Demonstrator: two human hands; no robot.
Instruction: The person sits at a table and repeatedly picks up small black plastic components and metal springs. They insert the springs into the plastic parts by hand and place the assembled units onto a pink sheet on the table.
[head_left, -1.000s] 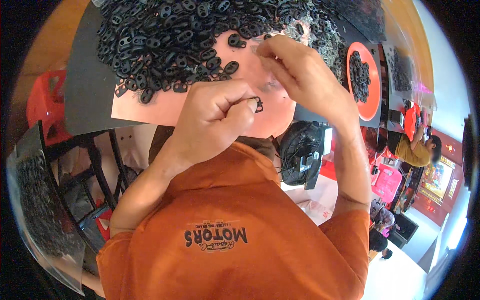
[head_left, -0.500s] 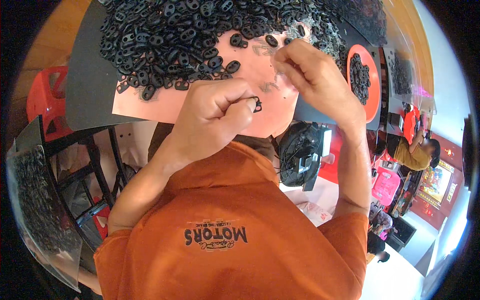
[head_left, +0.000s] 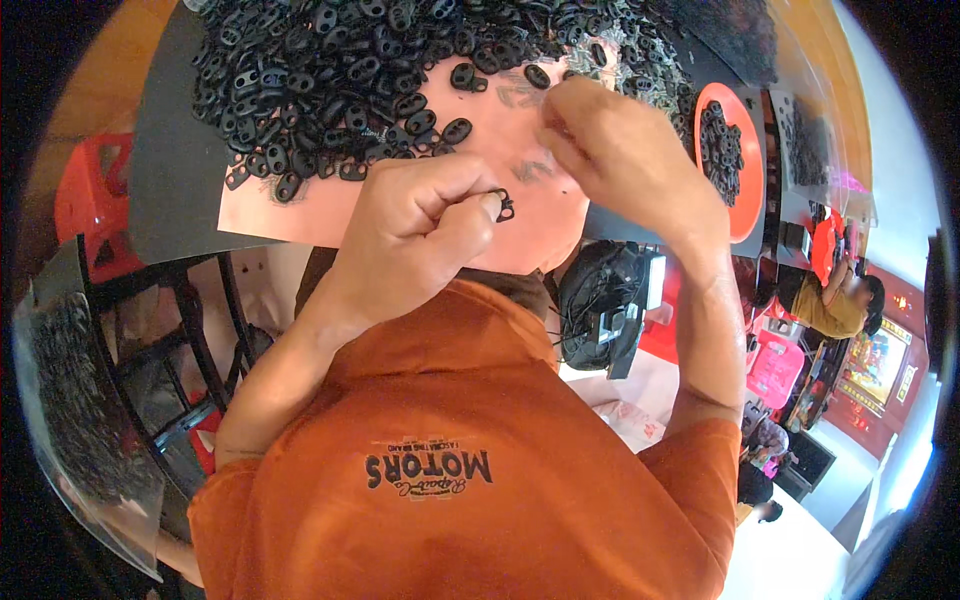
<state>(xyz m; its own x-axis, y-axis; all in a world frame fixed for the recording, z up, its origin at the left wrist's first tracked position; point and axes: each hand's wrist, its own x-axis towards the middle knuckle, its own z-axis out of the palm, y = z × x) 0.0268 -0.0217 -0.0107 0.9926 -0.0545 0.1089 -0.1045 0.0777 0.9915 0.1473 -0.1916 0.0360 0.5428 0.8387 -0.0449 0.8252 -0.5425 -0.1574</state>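
Observation:
My left hand (head_left: 420, 220) is closed above the near edge of a pink sheet (head_left: 300, 222). Between its thumb and curled fingers it pinches a small black cord lock piece (head_left: 507, 211) with an opening in it. Farther right, my right hand (head_left: 630, 165) is held over the sheet's right side, its fingers bent together. Whatever its fingertips may hold is hidden. Close by them lie thin, clear-looking springs (head_left: 520, 92) and a loose black oval cord lock (head_left: 537, 76). A large heap of two-hole black cord locks (head_left: 300, 85) covers the sheet's far left and middle.
An orange-red tray (head_left: 748, 215) of black pieces stands on the table's right. Below it are a black bag (head_left: 590, 300) and a small lit device (head_left: 655, 283). A red stool (head_left: 95, 200) is at the left. Other people sit farther off on the right.
My left hand has shifted slightly left, still pinching the black piece. My right hand has moved a little left, its fingers staying near the springs. The whole view has shifted slightly.

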